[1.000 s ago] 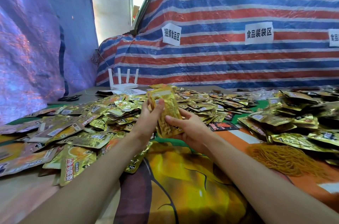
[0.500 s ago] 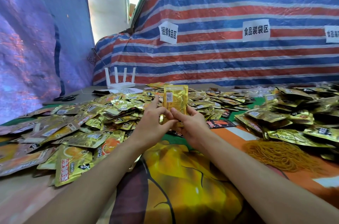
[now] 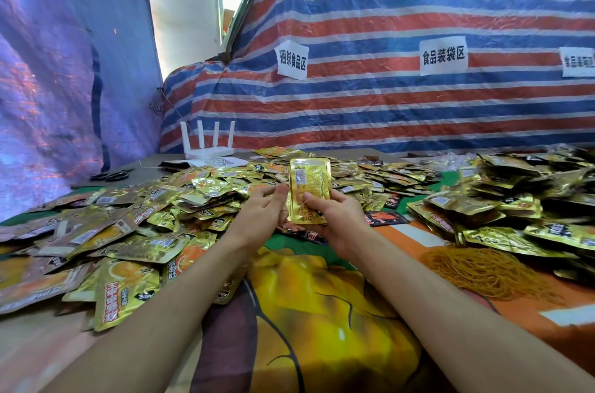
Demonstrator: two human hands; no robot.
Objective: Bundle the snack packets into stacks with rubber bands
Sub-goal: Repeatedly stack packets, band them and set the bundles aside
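Observation:
An upright stack of gold snack packets (image 3: 309,191) stands above the middle of the table. My right hand (image 3: 338,215) grips it from the right, thumb across its front. My left hand (image 3: 262,210) touches its left edge with fingertips, palm turned inward. Loose gold packets (image 3: 135,231) cover the table to the left and behind. More packets (image 3: 515,199) are piled on the right. A heap of yellow rubber bands (image 3: 489,270) lies at the right, near my right forearm.
A white router (image 3: 207,148) with antennas and black scissors (image 3: 111,175) sit at the back left. A striped tarp (image 3: 386,96) with paper signs hangs behind the table. A colourful printed cloth (image 3: 309,312) lies under my forearms. A black packet (image 3: 384,218) lies beside my right hand.
The stack went from tilted to upright between both hands. My left hand shifted from its top to its left edge. The camera view tipped slightly.

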